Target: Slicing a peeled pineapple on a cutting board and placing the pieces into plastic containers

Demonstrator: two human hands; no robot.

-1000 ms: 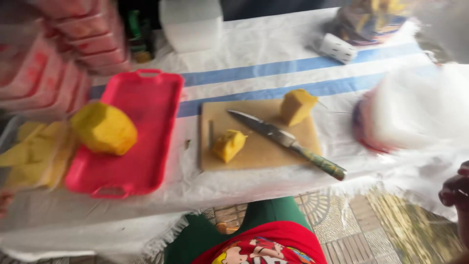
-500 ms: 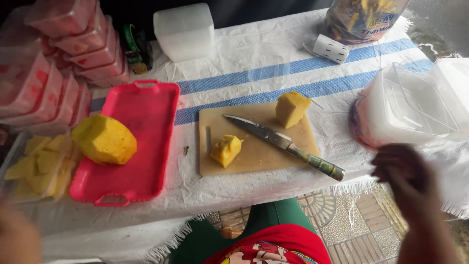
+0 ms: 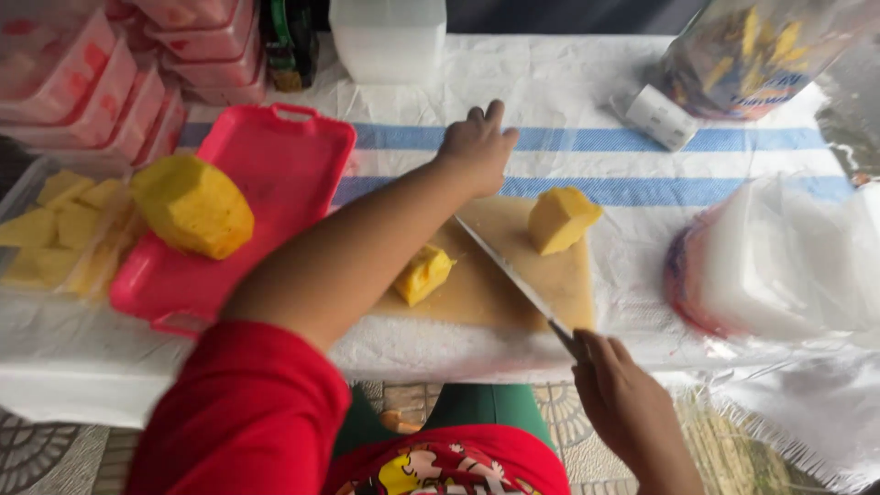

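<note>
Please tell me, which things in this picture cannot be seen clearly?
- Knife handle: head view, covered by the right hand.
- Left hand palm: faces the cloth, so contact is unclear.
- Cutting board left part: behind the forearm.
- Bag at top right: cut by the edge, blurred.

Glossy plastic tray (image 3: 302, 151), matt wooden board (image 3: 486, 289) (worn), shiny metal blade (image 3: 509, 270).

The scene is lit evenly by soft daylight, and only faint shadows are cast. Motion blur is seen throughout, strongest at the left edge. The white cloth (image 3: 568, 82) is nearly washed out, and glare is shown on the far-right bag (image 3: 761, 55).
</note>
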